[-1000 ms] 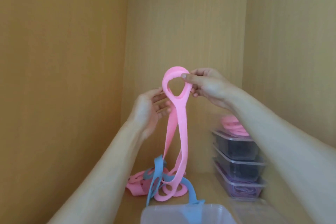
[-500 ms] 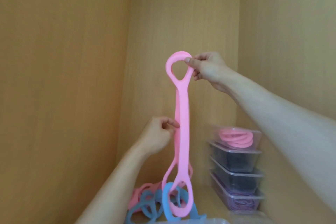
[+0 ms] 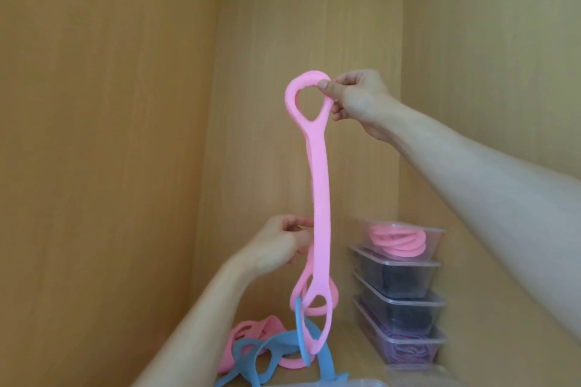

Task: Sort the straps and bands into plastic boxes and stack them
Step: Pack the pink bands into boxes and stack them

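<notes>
A long pink strap [image 3: 319, 185] with a loop at each end hangs upright in front of the back wall. My right hand [image 3: 355, 100] pinches its top loop between thumb and fingers. Lower down, my left hand [image 3: 276, 245] pinches the strap's left edge. A blue strap [image 3: 301, 333] is caught on the lower loops. More pink straps [image 3: 248, 333] and blue straps [image 3: 251, 355] lie tangled on the shelf floor below.
Against the right wall stands a stack of clear plastic boxes [image 3: 399, 298]; the top box [image 3: 434, 239] is lidless and holds pink bands [image 3: 399, 240], the lower ones dark and purple ones. Another clear box [image 3: 314, 383] shows at the bottom edge. Wooden walls close in on three sides.
My right hand has lifted the strap's top loop higher, pulling the strap out straight. My left hand slid down from beside the loop to the strap's lower part.
</notes>
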The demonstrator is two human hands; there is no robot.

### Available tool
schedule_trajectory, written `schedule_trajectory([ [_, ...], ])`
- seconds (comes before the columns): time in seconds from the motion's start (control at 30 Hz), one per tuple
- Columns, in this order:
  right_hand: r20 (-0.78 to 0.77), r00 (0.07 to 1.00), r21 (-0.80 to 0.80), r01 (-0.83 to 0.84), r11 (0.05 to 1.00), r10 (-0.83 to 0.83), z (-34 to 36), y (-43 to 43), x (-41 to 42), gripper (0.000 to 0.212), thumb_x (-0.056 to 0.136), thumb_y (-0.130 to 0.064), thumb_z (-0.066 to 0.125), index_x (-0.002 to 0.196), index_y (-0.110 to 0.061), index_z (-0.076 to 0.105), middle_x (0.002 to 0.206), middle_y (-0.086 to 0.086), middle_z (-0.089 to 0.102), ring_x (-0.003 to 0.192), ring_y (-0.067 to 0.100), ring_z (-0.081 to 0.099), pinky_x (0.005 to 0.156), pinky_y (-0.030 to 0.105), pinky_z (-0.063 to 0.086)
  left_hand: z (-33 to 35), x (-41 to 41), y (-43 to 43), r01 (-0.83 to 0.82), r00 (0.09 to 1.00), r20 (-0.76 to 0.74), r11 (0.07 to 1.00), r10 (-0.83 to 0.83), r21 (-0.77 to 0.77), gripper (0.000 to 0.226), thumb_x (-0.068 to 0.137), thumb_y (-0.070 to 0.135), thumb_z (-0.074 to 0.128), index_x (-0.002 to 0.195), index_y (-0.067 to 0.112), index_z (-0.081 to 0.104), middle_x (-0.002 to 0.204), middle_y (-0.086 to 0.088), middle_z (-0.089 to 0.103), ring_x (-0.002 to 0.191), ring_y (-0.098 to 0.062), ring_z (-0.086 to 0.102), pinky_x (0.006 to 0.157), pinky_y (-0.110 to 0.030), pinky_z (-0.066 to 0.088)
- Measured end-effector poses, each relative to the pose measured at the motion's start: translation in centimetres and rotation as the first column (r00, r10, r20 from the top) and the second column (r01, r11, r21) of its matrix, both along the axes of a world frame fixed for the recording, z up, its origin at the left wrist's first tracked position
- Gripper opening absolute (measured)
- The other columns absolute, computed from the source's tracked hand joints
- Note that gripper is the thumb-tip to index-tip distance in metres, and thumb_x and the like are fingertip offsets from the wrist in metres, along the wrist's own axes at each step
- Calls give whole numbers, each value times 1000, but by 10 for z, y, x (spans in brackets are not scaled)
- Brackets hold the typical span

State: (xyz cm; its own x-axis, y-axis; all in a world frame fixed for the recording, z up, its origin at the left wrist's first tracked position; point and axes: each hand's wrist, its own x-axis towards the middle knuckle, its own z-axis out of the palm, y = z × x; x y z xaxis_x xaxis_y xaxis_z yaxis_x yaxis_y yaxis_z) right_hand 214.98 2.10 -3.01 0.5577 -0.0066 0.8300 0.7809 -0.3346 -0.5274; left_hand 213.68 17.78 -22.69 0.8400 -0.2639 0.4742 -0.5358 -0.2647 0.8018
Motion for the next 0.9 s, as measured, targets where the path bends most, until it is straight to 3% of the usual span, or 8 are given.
schedule_trajectory([
  [0.13,27,999,-6,25,1000,-25,12,0,-4,24,92,-20,73,98,2,66,68,8,64,49,14,58,55,27,53,-6,6,-1,-8,1000,-25,1000,8,6,23,96,3,59,119,0,60,97,-13,61,83,-18,59,77,-35,50],
  [0.3,32,997,-1,64,998,-64,21,-3,-4,27,92,-21,74,101,2,64,69,9,64,51,15,58,58,29,55,-7,7,2,-24,1000,8,999,24,-24,4,97,3,61,94,2,60,92,-16,64,79,-21,61,70,-31,52],
  [0.4,29,996,9,90,996,-90,22,-7,-1,27,92,-22,74,102,1,64,71,10,65,52,16,59,60,30,56,-4,5,3,-15,1000,-10,997,15,-70,4,98,0,57,93,1,58,88,-18,64,66,-20,60,58,-25,52],
  [0.57,52,989,32,139,990,-140,21,-11,3,25,91,-24,74,97,-2,62,70,7,66,48,14,59,61,30,58,-3,3,3,-23,999,-35,999,22,-35,10,101,7,47,103,1,54,89,-29,69,66,-27,62,51,-27,46],
  [0.67,50,987,14,150,989,-151,20,-10,4,23,91,-23,75,94,-4,61,70,8,66,50,15,60,61,30,58,-4,6,5,-28,999,-43,1000,28,-13,28,100,10,45,115,-13,53,90,-28,72,71,-30,66,57,-31,49],
  [0.73,57,987,12,151,988,-152,19,-9,4,25,91,-23,75,95,-3,61,71,8,67,50,15,61,59,29,57,-5,8,6,-24,999,-47,1000,25,7,28,98,9,50,117,-11,55,96,-22,74,77,-30,68,66,-33,54],
  [0.83,70,984,19,163,986,-164,21,-8,2,25,90,-24,76,93,-4,62,71,7,67,49,14,61,57,27,57,-7,12,10,-40,999,-27,997,42,62,21,90,3,59,108,-8,59,87,-13,66,73,-22,57,69,-33,48],
  [0.9,75,982,29,174,984,-176,23,-9,0,24,90,-25,76,92,-5,62,71,7,68,50,14,62,59,28,58,-9,14,12,-4,999,-52,997,8,83,15,86,0,66,97,4,58,81,-9,60,71,-20,54,69,-34,46],
])
